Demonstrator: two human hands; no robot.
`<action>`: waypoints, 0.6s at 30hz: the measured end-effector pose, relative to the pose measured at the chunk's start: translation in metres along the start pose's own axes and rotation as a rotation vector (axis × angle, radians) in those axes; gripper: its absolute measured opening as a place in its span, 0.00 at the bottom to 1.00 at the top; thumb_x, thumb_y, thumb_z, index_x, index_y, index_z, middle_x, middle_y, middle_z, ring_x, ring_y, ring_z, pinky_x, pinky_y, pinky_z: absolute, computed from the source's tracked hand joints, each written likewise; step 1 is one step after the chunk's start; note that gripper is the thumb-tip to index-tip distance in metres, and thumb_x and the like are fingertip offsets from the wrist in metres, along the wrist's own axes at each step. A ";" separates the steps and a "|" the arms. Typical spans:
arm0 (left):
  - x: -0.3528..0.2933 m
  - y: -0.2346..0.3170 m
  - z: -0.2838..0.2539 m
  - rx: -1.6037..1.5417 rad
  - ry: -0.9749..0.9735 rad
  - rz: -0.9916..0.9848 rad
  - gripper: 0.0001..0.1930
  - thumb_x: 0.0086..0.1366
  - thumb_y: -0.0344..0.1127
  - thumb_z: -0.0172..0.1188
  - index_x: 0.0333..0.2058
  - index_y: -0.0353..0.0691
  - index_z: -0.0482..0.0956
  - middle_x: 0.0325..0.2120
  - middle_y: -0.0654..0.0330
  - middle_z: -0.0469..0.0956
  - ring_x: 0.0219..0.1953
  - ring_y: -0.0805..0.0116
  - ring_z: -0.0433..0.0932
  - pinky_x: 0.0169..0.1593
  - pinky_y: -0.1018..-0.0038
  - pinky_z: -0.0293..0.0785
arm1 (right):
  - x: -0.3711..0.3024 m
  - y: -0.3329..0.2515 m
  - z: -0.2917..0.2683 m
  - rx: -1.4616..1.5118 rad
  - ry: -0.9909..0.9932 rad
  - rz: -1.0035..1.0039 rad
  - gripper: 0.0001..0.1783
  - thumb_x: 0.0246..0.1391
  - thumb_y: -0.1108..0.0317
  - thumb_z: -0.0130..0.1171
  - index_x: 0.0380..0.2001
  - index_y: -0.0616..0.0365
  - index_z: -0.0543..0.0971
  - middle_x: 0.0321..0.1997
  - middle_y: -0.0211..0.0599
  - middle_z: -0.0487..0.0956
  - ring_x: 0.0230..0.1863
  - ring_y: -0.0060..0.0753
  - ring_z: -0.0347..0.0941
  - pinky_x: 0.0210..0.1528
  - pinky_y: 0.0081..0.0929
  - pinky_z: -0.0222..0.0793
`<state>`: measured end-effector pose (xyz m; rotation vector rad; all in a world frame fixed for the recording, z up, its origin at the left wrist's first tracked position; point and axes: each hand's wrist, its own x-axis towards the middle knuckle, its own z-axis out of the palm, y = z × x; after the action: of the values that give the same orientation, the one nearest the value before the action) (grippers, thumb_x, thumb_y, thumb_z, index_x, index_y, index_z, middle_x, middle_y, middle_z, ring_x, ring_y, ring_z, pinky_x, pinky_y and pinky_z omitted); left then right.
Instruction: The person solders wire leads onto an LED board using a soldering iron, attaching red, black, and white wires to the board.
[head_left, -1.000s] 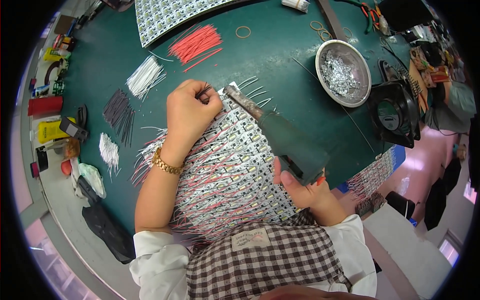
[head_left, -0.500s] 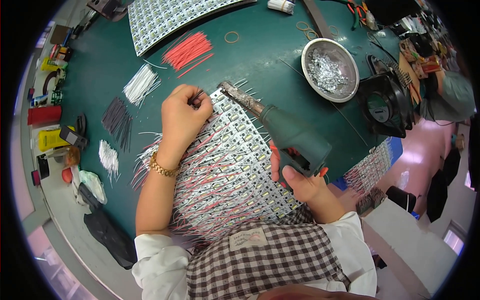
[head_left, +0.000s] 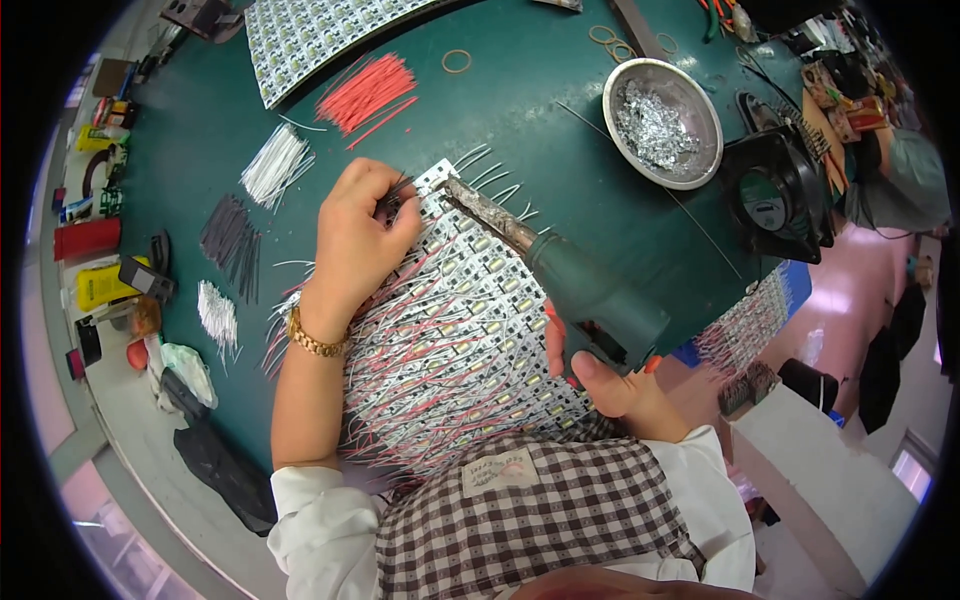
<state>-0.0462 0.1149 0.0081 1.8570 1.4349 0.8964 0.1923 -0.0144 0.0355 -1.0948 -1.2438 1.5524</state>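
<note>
My right hand (head_left: 622,392), wrapped round the soldering iron (head_left: 590,285), has drawn its tip back over the far corner of the circuit board (head_left: 490,310) on the counter (head_left: 545,60), seemingly within working reach; my left hand (head_left: 365,225) pinches dark wires (head_left: 393,205) alongside.

I can see the left hand (head_left: 365,222) pinched, its forearm (head_left: 308,410) reaching forward. The right hand (head_left: 615,385) curls, farther back.

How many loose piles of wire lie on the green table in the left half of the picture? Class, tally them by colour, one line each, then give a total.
Red pile: 1
White piles: 2
Dark pile: 1
Total: 4
</note>
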 end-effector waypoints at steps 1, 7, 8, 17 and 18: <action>0.000 0.000 -0.002 0.027 -0.033 0.010 0.05 0.51 0.26 0.61 0.28 0.34 0.76 0.27 0.58 0.73 0.22 0.69 0.71 0.28 0.75 0.68 | -0.001 0.002 0.001 -0.003 0.032 -0.006 0.31 0.54 0.51 0.56 0.54 0.62 0.66 0.28 0.37 0.73 0.25 0.23 0.68 0.28 0.22 0.62; 0.004 0.001 -0.039 0.256 -0.111 0.121 0.04 0.57 0.23 0.57 0.33 0.33 0.76 0.29 0.54 0.76 0.31 0.63 0.76 0.37 0.73 0.72 | -0.004 0.005 -0.003 0.054 0.065 0.027 0.33 0.52 0.47 0.57 0.54 0.60 0.66 0.27 0.38 0.73 0.25 0.24 0.69 0.27 0.23 0.63; 0.004 -0.001 -0.047 0.310 -0.067 0.124 0.05 0.60 0.23 0.55 0.35 0.33 0.76 0.27 0.58 0.76 0.29 0.70 0.75 0.35 0.77 0.70 | -0.004 0.004 -0.002 0.112 0.083 0.028 0.34 0.52 0.46 0.58 0.54 0.59 0.66 0.27 0.38 0.73 0.25 0.24 0.69 0.27 0.23 0.64; -0.009 0.021 -0.012 -0.099 0.066 -0.082 0.05 0.53 0.26 0.61 0.29 0.32 0.77 0.24 0.62 0.74 0.22 0.78 0.70 0.28 0.82 0.68 | -0.002 0.003 0.000 0.098 0.131 -0.004 0.34 0.51 0.46 0.58 0.52 0.61 0.67 0.25 0.38 0.72 0.24 0.26 0.69 0.26 0.23 0.65; -0.008 0.020 -0.005 -0.057 0.045 -0.064 0.05 0.52 0.25 0.61 0.29 0.31 0.77 0.24 0.60 0.75 0.22 0.76 0.71 0.29 0.80 0.69 | -0.002 0.002 0.000 0.098 0.129 0.001 0.34 0.51 0.46 0.58 0.52 0.61 0.67 0.25 0.38 0.72 0.24 0.26 0.69 0.26 0.23 0.65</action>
<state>-0.0409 0.1028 0.0255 1.7499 1.4716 0.9435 0.1930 -0.0164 0.0338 -1.1143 -1.0691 1.5030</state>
